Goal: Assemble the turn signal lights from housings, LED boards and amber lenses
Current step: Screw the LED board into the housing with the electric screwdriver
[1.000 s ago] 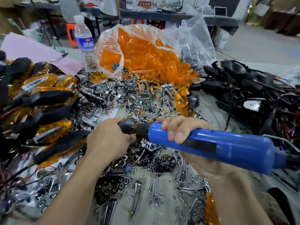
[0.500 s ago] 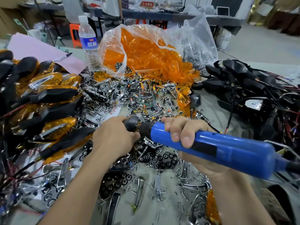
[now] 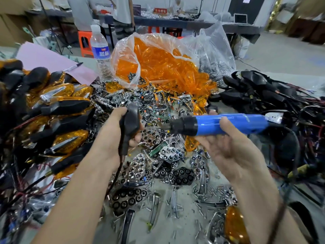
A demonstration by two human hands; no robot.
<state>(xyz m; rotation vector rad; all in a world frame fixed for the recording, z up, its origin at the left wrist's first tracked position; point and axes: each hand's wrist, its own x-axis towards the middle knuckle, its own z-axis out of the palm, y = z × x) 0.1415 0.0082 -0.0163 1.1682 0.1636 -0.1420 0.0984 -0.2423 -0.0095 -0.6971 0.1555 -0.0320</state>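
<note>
My left hand point(image 3: 112, 138) grips a black turn signal housing point(image 3: 130, 122) upright by its stem, its wire trailing down past my wrist. My right hand point(image 3: 228, 147) holds a blue electric screwdriver point(image 3: 223, 124) lying level, its black nose pointing left and stopped a short way from the housing. A clear bag of amber lenses point(image 3: 158, 64) stands behind them. Chrome reflectors and LED boards point(image 3: 158, 155) litter the table between and under my hands. Finished amber lights point(image 3: 58, 117) are stacked at the left. Bare black housings with wires point(image 3: 260, 92) are heaped at the right.
A water bottle point(image 3: 101, 51) stands behind the finished stack, beside a pink sheet point(image 3: 45, 59) with a pen. Loose screws point(image 3: 202, 205) cover the near table. A single amber lens point(image 3: 233, 224) lies near my right forearm. People stand by a far bench.
The screwdriver has drawn back to the right, off the housing. My left hand has turned the housing upright, so that it shows clearly.
</note>
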